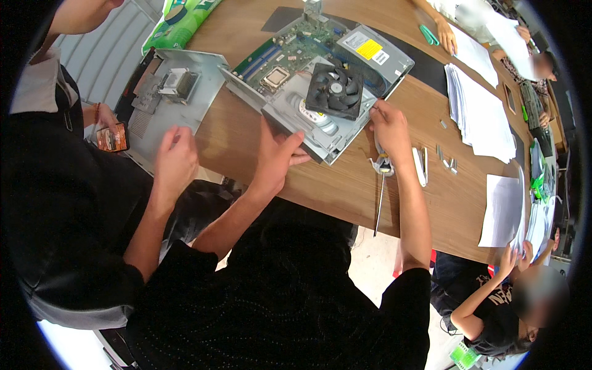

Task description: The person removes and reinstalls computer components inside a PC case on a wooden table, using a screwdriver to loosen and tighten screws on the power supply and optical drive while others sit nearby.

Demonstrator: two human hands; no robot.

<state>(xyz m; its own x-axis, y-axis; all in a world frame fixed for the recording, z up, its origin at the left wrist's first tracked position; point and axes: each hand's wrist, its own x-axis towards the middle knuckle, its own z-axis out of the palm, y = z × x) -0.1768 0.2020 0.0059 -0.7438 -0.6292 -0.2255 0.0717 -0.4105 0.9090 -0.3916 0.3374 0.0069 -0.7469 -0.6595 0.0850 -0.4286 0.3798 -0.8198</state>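
An opened desktop computer case (320, 139) stands tilted on the table in front of me. Inside it show a green motherboard (302, 43) with a bare processor (275, 77), a black cooling fan (335, 90) and a silver disc drive (377, 57). My left hand (276, 157) grips the near left edge, thumb on top and fingers partly hidden beneath. At the right edge, my right hand (392, 128) pinches the metal rim. A screwdriver (378, 197) lies just below that hand, shaft toward me; whether the palm touches its handle I cannot tell.
To the left, a co-worker's hand (176, 161) hovers near a detached metal cover (206, 77); their other hand holds a phone (113, 137). Small metal pieces (447, 161) lie right of the screwdriver. Paper stacks (478, 114) and other people are farther right. A green bag (185, 24) stands behind.
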